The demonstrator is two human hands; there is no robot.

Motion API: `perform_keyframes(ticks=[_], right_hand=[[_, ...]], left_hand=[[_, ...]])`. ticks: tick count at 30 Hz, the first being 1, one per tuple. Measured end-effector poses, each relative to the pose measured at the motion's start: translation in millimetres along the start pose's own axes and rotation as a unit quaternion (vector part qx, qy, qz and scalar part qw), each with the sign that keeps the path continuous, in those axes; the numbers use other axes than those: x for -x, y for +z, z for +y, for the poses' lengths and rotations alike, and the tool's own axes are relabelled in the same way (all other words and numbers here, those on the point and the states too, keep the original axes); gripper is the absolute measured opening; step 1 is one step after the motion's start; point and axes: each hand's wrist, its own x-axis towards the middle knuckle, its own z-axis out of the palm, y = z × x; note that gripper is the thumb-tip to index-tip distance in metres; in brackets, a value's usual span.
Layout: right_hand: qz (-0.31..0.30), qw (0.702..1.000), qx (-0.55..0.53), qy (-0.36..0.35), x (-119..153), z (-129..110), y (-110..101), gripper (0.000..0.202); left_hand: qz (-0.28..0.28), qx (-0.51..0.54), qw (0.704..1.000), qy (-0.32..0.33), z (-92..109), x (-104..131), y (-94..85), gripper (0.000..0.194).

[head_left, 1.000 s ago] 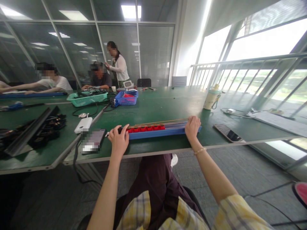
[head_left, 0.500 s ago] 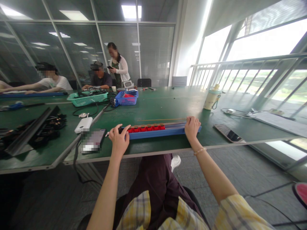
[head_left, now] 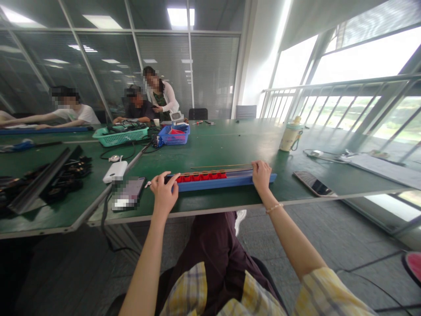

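Note:
A long blue channel (head_left: 213, 183) lies lengthwise near the table's front edge, with a row of several red pieces (head_left: 205, 176) inside its left and middle part. My left hand (head_left: 164, 189) is curled round the channel's left end, thumb and index finger on its rim. Near the other end my right hand (head_left: 262, 176) is closed over the channel, its fingertips at the far edge. A thin tan strip (head_left: 220, 166) runs just behind the channel up to those fingertips; whether they pinch it I cannot make out. More thin strips lie along the red pieces.
Left of the channel are a phone (head_left: 129, 193) and a white device (head_left: 115, 171). Another phone (head_left: 314, 183) and a bottle (head_left: 290, 136) stand to the right. Farther back are a green basket (head_left: 121, 138) and a blue basket (head_left: 174, 137). Several people are across the table.
My right hand has slid slightly left along the channel, uncovering more of its right end. The thin strip has dipped a little. The standing person leans farther left.

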Motion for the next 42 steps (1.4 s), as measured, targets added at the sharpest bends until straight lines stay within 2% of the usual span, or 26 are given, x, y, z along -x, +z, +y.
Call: perform_keyframes(ticks=[6,9,13,16,19,23,24,26,30,33,36,42], right_hand=[[-0.009,1.0,-0.012,-0.001,-1,-2,-2,0.037],[-0.037,0.999,-0.033,0.004,-8,-3,-8,0.039],[-0.108,0.991,-0.072,-0.024,-35,-4,-17,0.043],[-0.143,0.985,-0.08,-0.05,-59,-2,-15,0.039],[-0.19,0.977,-0.067,-0.069,-74,5,-3,0.029],[-0.323,0.941,-0.071,-0.071,-73,19,17,0.015],[-0.337,0.937,-0.069,-0.067,-72,22,21,0.013],[-0.341,0.936,-0.072,-0.055,-69,27,25,0.012],[-0.334,0.938,-0.08,-0.042,-69,31,28,0.027],[-0.363,0.929,-0.051,-0.052,-71,33,31,0.033],[-0.394,0.918,-0.009,-0.031,-72,34,34,0.041],[-0.429,0.9,0.073,-0.005,-75,32,35,0.042]], left_hand=[[-0.013,-0.005,1.0,-0.011,1,-1,-5.2,0.037],[-0.016,-0.006,1.0,-0.003,0,-1,-9.0,0.037],[-0.023,-0.009,1.0,-0.003,-2,0,-11.2,0.038],[-0.02,-0.01,1.0,-0.004,-3,1,-11.4,0.038],[-0.019,-0.011,1.0,-0.006,-4,1,-11.7,0.038],[-0.023,-0.01,1.0,-0.005,-5,1,-11.7,0.037],[-0.023,-0.009,1.0,-0.003,-5,1,-11.6,0.037],[-0.021,-0.01,1.0,-0.001,-4,1,-11.4,0.037],[-0.016,-0.01,1.0,-0.008,-3,1,-12.3,0.037],[-0.021,-0.01,1.0,-0.009,-3,0,-13.3,0.036],[-0.018,-0.01,1.0,-0.01,-3,-1,-13.2,0.037],[-0.018,-0.008,1.0,-0.011,-4,0,-11.0,0.037]])
